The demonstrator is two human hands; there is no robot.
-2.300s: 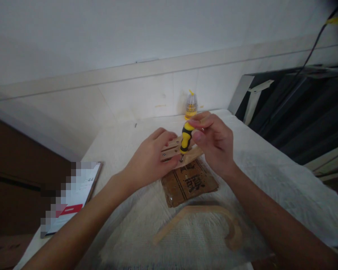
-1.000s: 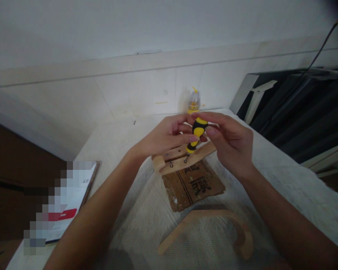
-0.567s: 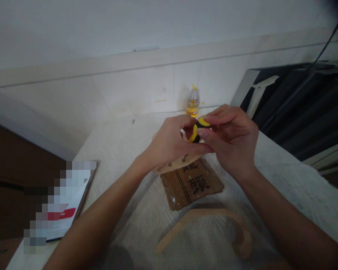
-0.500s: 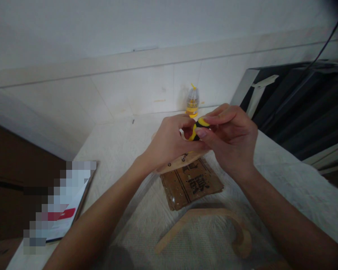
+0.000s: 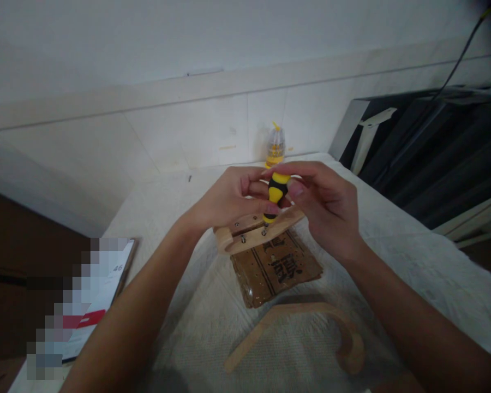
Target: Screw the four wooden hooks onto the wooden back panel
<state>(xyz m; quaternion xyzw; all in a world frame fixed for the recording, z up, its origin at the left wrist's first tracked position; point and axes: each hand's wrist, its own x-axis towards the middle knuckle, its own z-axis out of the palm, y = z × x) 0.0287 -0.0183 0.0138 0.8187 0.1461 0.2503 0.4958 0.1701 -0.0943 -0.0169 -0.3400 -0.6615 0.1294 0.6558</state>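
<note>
1. Screwdriver, short and stubby with a yellow and black handle, stands nearly upright in the middle of the view. Its tip rests at a screw head on top of a wooden bracket.
2. My right grip is closed on the screwdriver, with thumb and fingertips pinched round the yellow top of the handle.
3. My left grip is closed too. Its fingers are curled in from the left and its thumb is pressed to the lower black part of the same handle.
4. The bracket is pale wood, rounded at its left end, with more screw heads showing along the top. It sits across the far edge of a brown cardboard piece printed with dark characters.
5. Nearer to me, a curved wooden strip with a hooked right end lies on the white cloth of the worktop, apart from the cardboard.
6. Beyond my hands, a small clear and yellow container stands by the wall.
7. At the far left, a booklet with a red patch lies near the worktop's edge.
</note>
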